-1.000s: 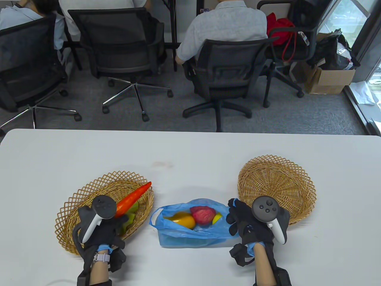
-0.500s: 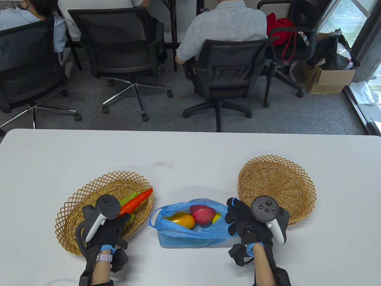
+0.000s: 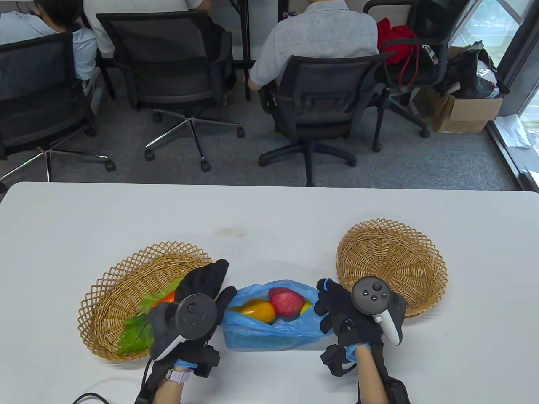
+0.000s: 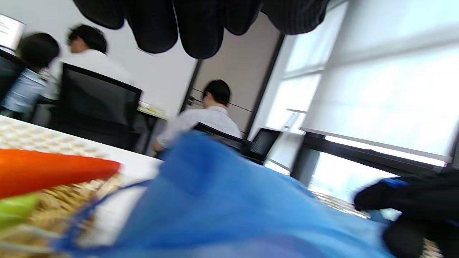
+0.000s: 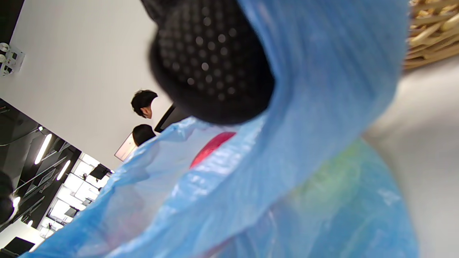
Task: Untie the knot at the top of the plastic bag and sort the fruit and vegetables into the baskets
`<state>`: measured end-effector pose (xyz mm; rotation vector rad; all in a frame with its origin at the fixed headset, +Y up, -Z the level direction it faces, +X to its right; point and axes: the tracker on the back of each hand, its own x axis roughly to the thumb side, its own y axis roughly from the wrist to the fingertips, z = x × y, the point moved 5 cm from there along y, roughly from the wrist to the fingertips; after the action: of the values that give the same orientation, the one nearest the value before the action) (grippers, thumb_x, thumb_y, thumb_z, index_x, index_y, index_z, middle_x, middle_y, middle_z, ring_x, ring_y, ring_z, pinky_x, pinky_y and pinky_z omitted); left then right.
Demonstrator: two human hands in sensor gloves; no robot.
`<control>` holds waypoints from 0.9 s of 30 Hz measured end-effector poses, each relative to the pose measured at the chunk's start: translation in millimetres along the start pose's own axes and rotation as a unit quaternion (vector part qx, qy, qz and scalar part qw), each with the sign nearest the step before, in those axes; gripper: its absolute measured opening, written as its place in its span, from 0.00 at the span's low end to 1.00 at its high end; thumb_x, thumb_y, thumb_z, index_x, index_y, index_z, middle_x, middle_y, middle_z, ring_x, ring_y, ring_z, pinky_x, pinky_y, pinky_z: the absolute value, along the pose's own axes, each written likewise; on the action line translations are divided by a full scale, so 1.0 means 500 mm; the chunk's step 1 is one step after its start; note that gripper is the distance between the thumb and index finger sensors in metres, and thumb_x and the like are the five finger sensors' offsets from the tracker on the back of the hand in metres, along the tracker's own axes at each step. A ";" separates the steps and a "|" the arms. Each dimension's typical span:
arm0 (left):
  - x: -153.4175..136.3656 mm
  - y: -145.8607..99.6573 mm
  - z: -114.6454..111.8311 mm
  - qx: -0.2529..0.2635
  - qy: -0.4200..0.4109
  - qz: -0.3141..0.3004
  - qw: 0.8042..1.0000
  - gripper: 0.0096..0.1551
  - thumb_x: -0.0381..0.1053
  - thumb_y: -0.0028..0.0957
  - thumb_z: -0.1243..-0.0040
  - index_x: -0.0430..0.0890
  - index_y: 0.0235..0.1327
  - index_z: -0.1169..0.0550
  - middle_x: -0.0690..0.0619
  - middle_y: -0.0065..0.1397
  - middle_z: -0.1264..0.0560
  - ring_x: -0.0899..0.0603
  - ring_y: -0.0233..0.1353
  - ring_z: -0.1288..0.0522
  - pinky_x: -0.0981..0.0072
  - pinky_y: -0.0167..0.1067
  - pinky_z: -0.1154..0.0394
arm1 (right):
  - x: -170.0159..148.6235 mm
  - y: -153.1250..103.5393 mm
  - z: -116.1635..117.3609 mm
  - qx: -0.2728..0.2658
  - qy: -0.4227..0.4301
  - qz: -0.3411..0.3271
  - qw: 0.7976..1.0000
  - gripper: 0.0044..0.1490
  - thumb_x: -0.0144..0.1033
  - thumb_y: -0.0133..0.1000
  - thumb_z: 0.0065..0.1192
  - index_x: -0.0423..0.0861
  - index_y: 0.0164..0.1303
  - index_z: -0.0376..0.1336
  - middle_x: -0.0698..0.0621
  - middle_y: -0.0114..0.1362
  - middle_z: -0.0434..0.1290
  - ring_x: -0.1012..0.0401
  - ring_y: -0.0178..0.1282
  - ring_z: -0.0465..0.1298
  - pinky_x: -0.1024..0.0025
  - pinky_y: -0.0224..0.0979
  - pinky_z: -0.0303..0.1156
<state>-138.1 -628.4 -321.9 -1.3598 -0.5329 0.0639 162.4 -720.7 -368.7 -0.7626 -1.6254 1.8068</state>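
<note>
The blue plastic bag (image 3: 273, 330) lies untied and gaping between two wicker baskets, also seen as bag (image 4: 222, 200) and bag (image 5: 287, 179). Inside are a yellow mango (image 3: 257, 310), a red apple (image 3: 286, 302) and a yellow-green fruit (image 3: 306, 307). The left basket (image 3: 105, 286) holds an orange carrot (image 3: 166, 296), the same carrot (image 4: 53, 170), and a green leafy vegetable (image 3: 135, 330). My left hand (image 3: 210, 280) hovers with straight fingers (image 4: 193, 28) at the bag's left edge, holding nothing. My right hand (image 3: 332, 305) pinches the bag's right rim, one fingertip (image 5: 215, 68) pressed on the plastic.
The right basket (image 3: 391, 256) is empty and sits just behind my right hand. Bare white table (image 3: 269, 219) stretches beyond the baskets. Past the far edge, people sit in office chairs (image 3: 320, 101). A cable (image 3: 90, 396) trails by my left wrist.
My left hand let go of the carrot, which now lies in the left basket, and moved right to the bag with fingers spread. The right hand kept its hold on the bag.
</note>
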 end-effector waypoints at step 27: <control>0.064 0.002 -0.198 -0.095 0.230 -0.061 0.967 0.25 0.49 0.59 0.41 0.52 0.71 0.24 0.55 0.62 0.16 0.60 0.43 0.14 0.66 0.48 0.16 | 0.039 -0.001 0.037 0.072 0.011 -0.040 0.997 0.29 0.28 0.65 0.54 0.32 0.74 0.63 0.37 0.50 0.82 0.70 0.25 0.80 0.65 0.40 0.81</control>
<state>-70.0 -707.2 -323.2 -1.4666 -0.2323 -0.4053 135.5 -718.2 -367.3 -0.6424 -1.4720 1.8294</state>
